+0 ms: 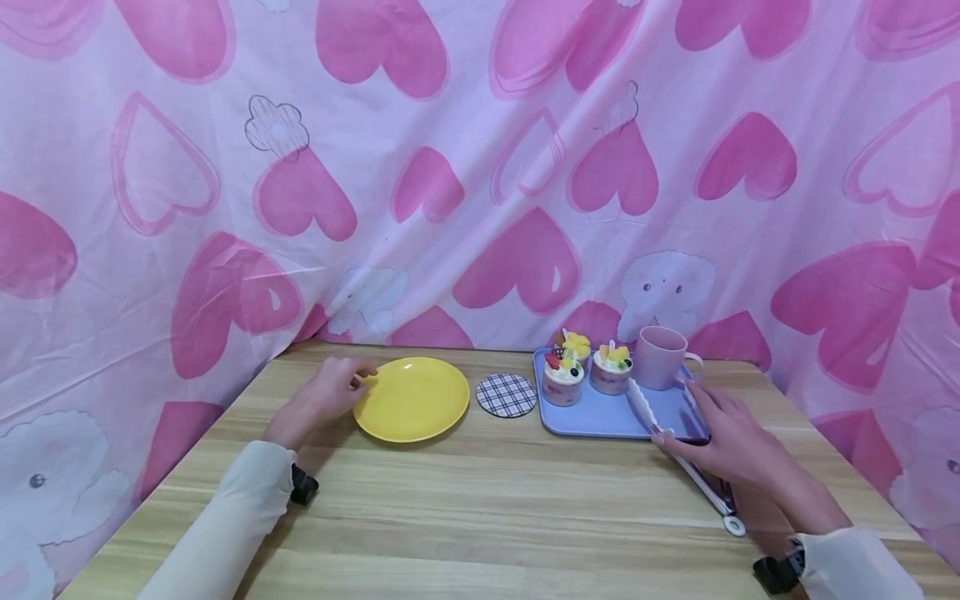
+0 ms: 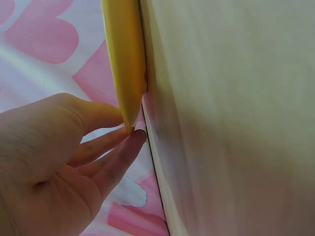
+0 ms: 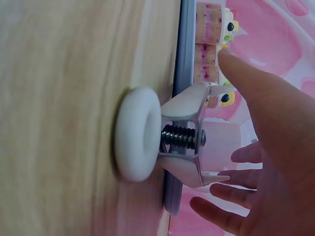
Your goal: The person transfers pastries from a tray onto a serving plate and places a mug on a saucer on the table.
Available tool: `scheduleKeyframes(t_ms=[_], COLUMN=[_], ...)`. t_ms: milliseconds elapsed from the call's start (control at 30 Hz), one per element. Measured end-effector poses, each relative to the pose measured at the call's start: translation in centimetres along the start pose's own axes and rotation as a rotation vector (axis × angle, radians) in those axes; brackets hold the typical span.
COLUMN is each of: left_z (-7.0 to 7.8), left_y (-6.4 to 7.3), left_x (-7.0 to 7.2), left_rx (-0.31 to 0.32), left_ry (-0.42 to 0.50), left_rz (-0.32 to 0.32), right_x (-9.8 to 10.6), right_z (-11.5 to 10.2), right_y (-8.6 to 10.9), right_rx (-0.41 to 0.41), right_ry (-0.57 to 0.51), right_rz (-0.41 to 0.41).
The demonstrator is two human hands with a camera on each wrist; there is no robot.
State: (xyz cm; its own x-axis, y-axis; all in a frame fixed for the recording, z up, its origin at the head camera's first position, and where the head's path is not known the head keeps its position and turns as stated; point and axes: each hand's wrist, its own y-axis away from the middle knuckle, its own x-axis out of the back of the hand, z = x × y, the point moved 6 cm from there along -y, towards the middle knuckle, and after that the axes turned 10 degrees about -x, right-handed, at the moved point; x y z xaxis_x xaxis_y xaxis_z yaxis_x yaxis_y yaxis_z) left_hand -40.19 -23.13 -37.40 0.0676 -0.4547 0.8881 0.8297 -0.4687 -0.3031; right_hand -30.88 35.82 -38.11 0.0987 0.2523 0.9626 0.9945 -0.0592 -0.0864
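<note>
My left hand (image 1: 333, 390) pinches the left rim of a yellow plate (image 1: 412, 400), thumb above and fingertips underneath; in the left wrist view the pinched rim (image 2: 129, 110) is seen edge-on. Over at the right, my right hand (image 1: 731, 429) spreads around a pair of tongs (image 1: 701, 482), with the thumb by one arm and the fingers by the other. The tongs' arms stand apart on the blue tray (image 1: 592, 422), and their white ring end (image 3: 138, 135) lies toward me over the wood. Contact between that hand and the tongs is hard to judge.
On the tray are a pink mug (image 1: 660, 358) and three dessert cups topped with cream and fruit, one front left (image 1: 562, 387), one beside it (image 1: 611, 379), one behind (image 1: 576, 344). A round checked coaster (image 1: 506, 395) lies between plate and tray. A heart-patterned curtain (image 1: 480, 167) hangs behind.
</note>
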Motion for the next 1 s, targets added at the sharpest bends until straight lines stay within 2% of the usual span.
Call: scheduleKeyframes(t_ms=[167, 333, 500, 767, 1000], left_z=[0.0, -0.3, -0.6, -1.0, -1.4], left_y=[0.6, 0.8, 0.6, 0.3, 0.5], left_x=[0.0, -0.1, -0.2, -0.6, -0.8], left_rx=[-0.01, 0.017, 0.067, 0.115, 0.152], left_ry=[0.026, 0.046, 0.068, 0.158, 0.158], left_rz=[0.019, 0.021, -0.01, -0.034, -0.069], right_x=[-0.4, -0.6, -0.4, -0.5, -0.6], right_z=[0.4, 1.0, 1.4, 1.6, 1.6], right_y=[0.5, 0.6, 0.5, 0.6, 0.4], right_rx=[-0.013, -0.044, -0.066, -0.044, -0.082], right_ry=[-0.009, -0.025, -0.059, -0.143, -0.143], right_rz=[-0.02, -0.032, -0.054, -0.138, -0.181])
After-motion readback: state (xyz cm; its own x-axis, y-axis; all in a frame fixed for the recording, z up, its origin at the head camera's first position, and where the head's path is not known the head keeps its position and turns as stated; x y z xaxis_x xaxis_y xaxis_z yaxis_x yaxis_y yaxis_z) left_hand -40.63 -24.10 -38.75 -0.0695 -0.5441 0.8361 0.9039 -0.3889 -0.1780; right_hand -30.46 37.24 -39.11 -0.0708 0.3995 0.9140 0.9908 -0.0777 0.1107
